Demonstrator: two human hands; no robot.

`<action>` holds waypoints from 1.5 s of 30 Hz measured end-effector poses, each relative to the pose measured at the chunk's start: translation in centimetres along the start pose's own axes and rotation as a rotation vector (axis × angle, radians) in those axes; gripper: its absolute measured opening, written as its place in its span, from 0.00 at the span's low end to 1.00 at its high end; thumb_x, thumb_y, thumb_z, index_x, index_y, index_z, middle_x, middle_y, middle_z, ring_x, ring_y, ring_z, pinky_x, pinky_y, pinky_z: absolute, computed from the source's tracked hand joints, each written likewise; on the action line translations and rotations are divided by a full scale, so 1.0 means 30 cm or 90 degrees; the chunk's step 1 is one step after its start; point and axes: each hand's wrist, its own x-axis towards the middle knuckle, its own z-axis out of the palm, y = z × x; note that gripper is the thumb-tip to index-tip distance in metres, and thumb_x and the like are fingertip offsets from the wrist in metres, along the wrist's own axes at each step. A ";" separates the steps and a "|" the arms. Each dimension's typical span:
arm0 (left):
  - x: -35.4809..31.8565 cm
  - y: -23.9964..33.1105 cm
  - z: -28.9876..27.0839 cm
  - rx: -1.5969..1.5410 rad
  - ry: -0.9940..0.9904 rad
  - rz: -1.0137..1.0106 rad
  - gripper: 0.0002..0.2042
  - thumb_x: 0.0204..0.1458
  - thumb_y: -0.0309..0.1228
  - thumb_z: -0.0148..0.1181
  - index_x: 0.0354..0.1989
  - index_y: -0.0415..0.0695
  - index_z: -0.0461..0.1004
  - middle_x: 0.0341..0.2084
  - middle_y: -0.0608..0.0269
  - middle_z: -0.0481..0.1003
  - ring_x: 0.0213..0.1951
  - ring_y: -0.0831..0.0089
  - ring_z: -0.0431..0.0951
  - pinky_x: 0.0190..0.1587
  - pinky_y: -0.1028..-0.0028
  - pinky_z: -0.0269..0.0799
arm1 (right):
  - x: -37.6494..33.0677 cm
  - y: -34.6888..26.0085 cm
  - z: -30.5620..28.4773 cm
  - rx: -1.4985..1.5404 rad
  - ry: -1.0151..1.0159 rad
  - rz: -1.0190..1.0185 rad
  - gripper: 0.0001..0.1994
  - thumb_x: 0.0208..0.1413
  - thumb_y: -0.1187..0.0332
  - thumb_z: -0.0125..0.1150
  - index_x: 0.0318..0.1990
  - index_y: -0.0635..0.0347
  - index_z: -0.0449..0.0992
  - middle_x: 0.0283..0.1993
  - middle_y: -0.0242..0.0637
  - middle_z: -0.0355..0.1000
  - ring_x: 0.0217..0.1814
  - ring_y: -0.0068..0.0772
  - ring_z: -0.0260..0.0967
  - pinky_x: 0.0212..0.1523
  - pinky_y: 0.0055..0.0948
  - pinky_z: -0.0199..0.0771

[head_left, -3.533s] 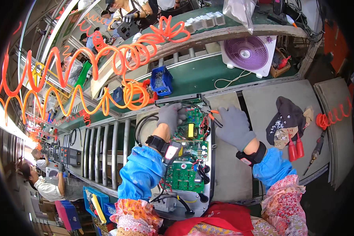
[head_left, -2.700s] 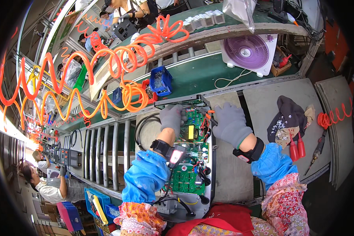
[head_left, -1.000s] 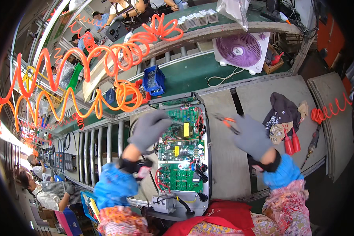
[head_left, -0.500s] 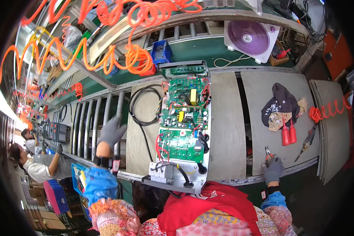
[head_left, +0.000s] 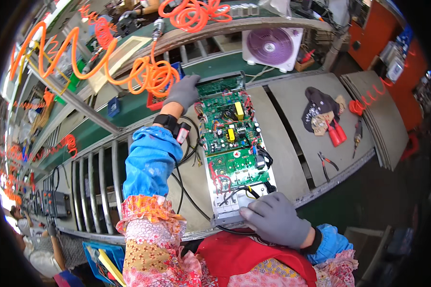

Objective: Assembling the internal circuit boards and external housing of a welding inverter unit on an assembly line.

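An open metal chassis (head_left: pixel 225 210) with green circuit boards (head_left: pixel 237 167) lies lengthwise before me on the bench. At its far left corner, my left hand (head_left: pixel 183 93) is closed on the edge of the dark end panel (head_left: pixel 220 85); some fingertips are hidden. My right hand (head_left: pixel 275 220) has its fingers bent over the near end panel, beside the white breaker block (head_left: pixel 226 203). A black cable (head_left: pixel 189 197) runs along the chassis's left side. Cutting pliers (head_left: pixel 326 165) with orange-and-black handles lie to the right, apart from both hands.
Right of the chassis are a dark cloth (head_left: pixel 316 107), red bottles (head_left: pixel 336 135) and a power screwdriver (head_left: pixel 357 136). A purple fan (head_left: pixel 270 47) stands beyond. Metal rollers (head_left: pixel 96 186) lie left; orange coiled hoses (head_left: pixel 151 76) hang above. Co-workers are at far left.
My left hand has gone from above the rollers to the chassis's far end. My right hand has left the pliers for its near end. The view has turned.
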 end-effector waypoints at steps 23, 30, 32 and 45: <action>-1.004 0.070 -0.093 -0.088 0.274 -0.387 0.10 0.46 0.24 0.49 0.37 0.36 0.73 0.27 0.51 0.72 0.31 0.61 0.73 0.37 0.66 0.70 | -0.609 1.067 0.083 -0.094 0.239 0.833 0.22 0.49 0.66 0.59 0.53 0.64 0.72 0.50 0.53 0.72 0.49 0.55 0.71 0.51 0.44 0.72; -1.119 0.149 -0.005 0.110 0.339 -0.374 0.12 0.46 0.27 0.51 0.39 0.37 0.72 0.29 0.47 0.72 0.33 0.49 0.73 0.38 0.56 0.67 | -0.903 1.513 0.241 -0.367 0.104 0.785 0.30 0.48 0.59 0.60 0.59 0.63 0.65 0.53 0.57 0.69 0.57 0.59 0.66 0.57 0.49 0.66; -1.042 0.203 -0.027 0.061 0.364 -0.421 0.11 0.46 0.27 0.51 0.38 0.38 0.71 0.30 0.47 0.72 0.32 0.48 0.73 0.36 0.55 0.67 | -0.929 1.550 0.252 -0.389 0.069 0.813 0.31 0.47 0.58 0.62 0.58 0.62 0.65 0.54 0.57 0.69 0.58 0.59 0.66 0.57 0.50 0.66; -1.102 0.151 -0.045 -0.058 0.376 -0.305 0.12 0.45 0.28 0.51 0.37 0.37 0.72 0.28 0.48 0.71 0.30 0.51 0.72 0.33 0.60 0.68 | -0.914 1.229 0.075 1.226 0.775 0.604 0.20 0.51 0.67 0.63 0.49 0.63 0.67 0.37 0.37 0.65 0.36 0.31 0.66 0.37 0.28 0.74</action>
